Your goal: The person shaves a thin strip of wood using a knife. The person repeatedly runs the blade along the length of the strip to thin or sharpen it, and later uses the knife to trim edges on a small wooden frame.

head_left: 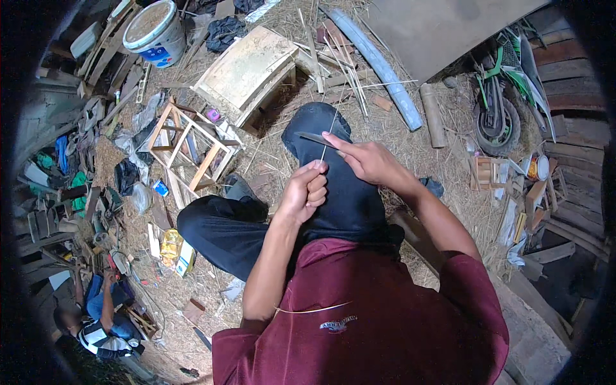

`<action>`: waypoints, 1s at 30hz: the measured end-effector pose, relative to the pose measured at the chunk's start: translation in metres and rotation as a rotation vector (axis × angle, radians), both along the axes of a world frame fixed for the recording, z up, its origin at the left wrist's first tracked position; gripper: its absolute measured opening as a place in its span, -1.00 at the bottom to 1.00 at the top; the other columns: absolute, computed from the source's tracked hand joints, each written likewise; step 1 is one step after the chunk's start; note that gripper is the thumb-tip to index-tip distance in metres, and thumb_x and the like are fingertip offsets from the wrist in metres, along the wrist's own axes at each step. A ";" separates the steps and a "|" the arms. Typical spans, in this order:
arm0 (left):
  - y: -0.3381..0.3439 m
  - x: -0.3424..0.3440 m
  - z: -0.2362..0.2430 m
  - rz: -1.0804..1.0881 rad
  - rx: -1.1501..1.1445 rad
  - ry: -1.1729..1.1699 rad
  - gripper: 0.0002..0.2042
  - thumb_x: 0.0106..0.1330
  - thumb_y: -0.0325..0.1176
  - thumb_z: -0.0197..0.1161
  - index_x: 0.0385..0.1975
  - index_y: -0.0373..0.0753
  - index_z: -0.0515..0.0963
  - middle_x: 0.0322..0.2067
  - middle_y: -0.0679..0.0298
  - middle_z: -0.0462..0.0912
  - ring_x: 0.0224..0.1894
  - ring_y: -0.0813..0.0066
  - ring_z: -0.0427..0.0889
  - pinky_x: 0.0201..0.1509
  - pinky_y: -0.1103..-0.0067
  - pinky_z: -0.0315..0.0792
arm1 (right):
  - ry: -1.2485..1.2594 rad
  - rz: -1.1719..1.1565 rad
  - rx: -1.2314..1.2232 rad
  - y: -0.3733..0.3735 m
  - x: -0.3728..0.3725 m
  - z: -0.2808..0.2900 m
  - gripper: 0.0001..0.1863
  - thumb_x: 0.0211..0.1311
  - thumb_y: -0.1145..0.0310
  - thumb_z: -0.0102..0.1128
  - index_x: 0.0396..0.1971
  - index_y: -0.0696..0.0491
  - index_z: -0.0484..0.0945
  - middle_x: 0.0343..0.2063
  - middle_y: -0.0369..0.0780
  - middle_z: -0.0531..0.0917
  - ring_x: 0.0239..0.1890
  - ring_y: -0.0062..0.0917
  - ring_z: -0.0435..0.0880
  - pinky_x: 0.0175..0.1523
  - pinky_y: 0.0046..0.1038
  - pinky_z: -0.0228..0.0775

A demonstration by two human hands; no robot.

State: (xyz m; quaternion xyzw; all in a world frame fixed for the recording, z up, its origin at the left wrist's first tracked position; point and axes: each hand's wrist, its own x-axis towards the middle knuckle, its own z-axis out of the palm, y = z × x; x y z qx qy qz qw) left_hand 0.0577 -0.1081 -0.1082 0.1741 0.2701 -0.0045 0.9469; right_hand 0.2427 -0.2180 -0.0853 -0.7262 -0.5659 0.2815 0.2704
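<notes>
My left hand (307, 191) is closed around a thin pale stick (323, 154), which runs up from my fist over my dark-clad knee. My right hand (359, 157) grips a knife (308, 136), its blade pointing left and lying across the thin stick just above the left fist. The knee (314, 112) is directly under both hands, and a thinner length of stick reaches past the blade toward the straw-covered floor.
A wooden box (237, 67), slatted frame (192, 147), white bucket (155, 32), long pipe (378, 64) and several loose sticks lie around me. A green motorbike (500, 96) stands at right. Another person (102, 321) sits at lower left among wood scraps and tools.
</notes>
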 end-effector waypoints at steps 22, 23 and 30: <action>-0.007 -0.096 0.025 0.340 0.124 -0.010 -0.85 0.52 -0.30 -0.11 -0.29 -0.18 0.34 -0.71 0.52 0.06 -0.76 0.73 0.02 -0.75 0.72 -0.06 | 0.555 -0.642 0.345 0.019 0.000 -0.025 -0.60 0.41 0.26 0.13 0.14 0.14 0.46 -0.66 -0.44 0.42 -0.69 -0.85 0.32 -0.56 -0.78 0.09; -0.004 -0.083 0.034 0.346 0.193 -0.025 -0.84 0.53 -0.29 -0.11 -0.29 -0.18 0.35 -0.71 0.51 0.07 -0.75 0.73 0.03 -0.75 0.72 -0.04 | 0.554 -0.623 0.354 0.024 0.000 -0.019 -0.60 0.41 0.26 0.13 0.14 0.14 0.46 -0.66 -0.44 0.42 -0.69 -0.85 0.32 -0.56 -0.78 0.09; 0.005 -0.048 0.057 0.347 0.332 -0.071 -0.81 0.53 -0.25 -0.09 -0.25 -0.22 0.37 -0.68 0.48 0.15 -0.72 0.73 0.11 -0.68 0.73 0.09 | 0.440 -0.465 0.550 0.076 -0.030 0.035 -0.74 0.27 0.32 0.29 -0.14 0.16 0.63 -0.49 -0.40 0.62 -0.44 -0.81 0.49 -0.31 -0.70 0.33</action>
